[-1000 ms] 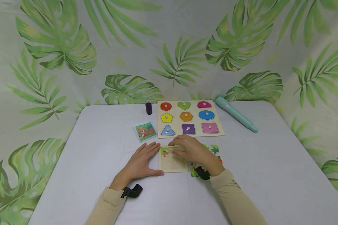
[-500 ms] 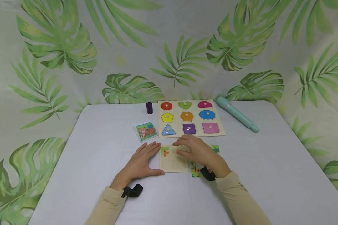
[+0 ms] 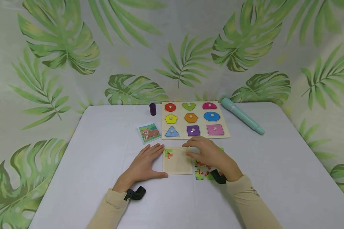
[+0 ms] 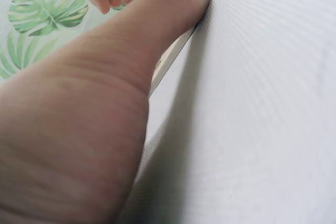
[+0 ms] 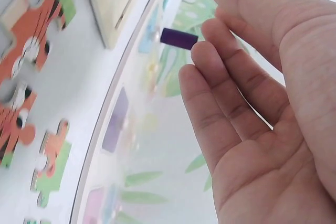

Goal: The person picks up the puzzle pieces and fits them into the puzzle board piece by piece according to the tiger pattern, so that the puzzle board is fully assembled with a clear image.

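A shallow square wooden puzzle tray (image 3: 177,165) lies on the table with one green and orange jigsaw piece (image 3: 168,153) in its far left corner. My left hand (image 3: 141,165) rests flat along the tray's left side, its thumb at the near edge in the left wrist view. Over the tray's right side hovers my right hand (image 3: 207,152), fingers loosely bent with nothing between them. Beneath and beside that hand lie several loose jigsaw pieces (image 3: 199,175), partly hidden by it. In the right wrist view, orange tiger-striped pieces (image 5: 31,51) show on the tablecloth.
Behind the tray lies a shape board (image 3: 223,127) with knobbed shapes. Left of it are a picture card (image 3: 149,133) of an animal and a dark purple cylinder (image 3: 153,109). A teal stick-like tube (image 3: 243,116) lies at the back right.
My right hand has drawn back to the right, away from the jigsaw piece in the tray's corner. My left hand stays at the tray.
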`<state>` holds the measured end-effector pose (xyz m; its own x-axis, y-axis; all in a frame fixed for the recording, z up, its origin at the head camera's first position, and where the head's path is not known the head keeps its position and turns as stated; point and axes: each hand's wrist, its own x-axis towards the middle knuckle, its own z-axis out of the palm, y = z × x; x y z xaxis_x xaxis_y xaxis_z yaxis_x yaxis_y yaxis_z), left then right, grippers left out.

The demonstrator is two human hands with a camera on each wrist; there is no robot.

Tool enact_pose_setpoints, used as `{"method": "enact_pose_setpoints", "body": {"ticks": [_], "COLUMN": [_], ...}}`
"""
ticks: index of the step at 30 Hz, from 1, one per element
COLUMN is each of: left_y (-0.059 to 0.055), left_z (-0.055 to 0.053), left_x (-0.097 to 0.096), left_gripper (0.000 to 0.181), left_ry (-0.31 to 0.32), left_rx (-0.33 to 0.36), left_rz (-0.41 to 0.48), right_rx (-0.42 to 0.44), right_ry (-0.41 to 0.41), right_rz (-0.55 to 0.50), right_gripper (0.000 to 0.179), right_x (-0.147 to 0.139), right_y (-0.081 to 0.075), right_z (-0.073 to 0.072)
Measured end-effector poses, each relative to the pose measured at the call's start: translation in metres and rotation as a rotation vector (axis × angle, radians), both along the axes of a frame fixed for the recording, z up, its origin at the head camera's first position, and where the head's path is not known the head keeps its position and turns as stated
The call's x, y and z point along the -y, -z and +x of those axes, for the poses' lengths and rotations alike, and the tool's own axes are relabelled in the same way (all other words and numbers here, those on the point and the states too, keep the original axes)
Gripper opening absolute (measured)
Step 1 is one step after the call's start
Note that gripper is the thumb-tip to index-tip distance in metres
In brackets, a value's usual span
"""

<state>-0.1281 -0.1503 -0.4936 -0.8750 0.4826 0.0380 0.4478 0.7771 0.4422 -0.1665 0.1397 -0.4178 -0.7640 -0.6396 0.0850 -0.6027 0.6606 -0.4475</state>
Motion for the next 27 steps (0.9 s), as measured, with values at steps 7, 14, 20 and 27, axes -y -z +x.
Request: {"method": "enact_pose_setpoints", "body": {"ticks": [7,14,20,27], "left_y": [-0.001,-0.003,-0.002,-0.002], "left_z": [0.000,0.001,0.000,0.001], "left_x": [0.000,-0.001,-0.001,0.000], "left_gripper": [0.108,0.108,0.108,0.108], "left_ry": [0.003,0.005,0.002,0.006], "left_rx": [-0.001,-0.008,-0.008,-0.015], "left_rz": [0.005,0.009,0.002,0.010], "right_rx": [0.008,-0.002,-0.018,-0.008], "right_ry": [0.007,0.037,0.036,0.063], "right_rz": [0.006,0.018,0.014,0.017], "right_gripper": [0.032,0.031,0.029,0.030], "right_x": [-0.013,-0.025,-0.035,-0.048], "right_y": [0.001,0.003,0.004,0.007], "right_z": [0.000,0.000,-0.001,-0.003]}}
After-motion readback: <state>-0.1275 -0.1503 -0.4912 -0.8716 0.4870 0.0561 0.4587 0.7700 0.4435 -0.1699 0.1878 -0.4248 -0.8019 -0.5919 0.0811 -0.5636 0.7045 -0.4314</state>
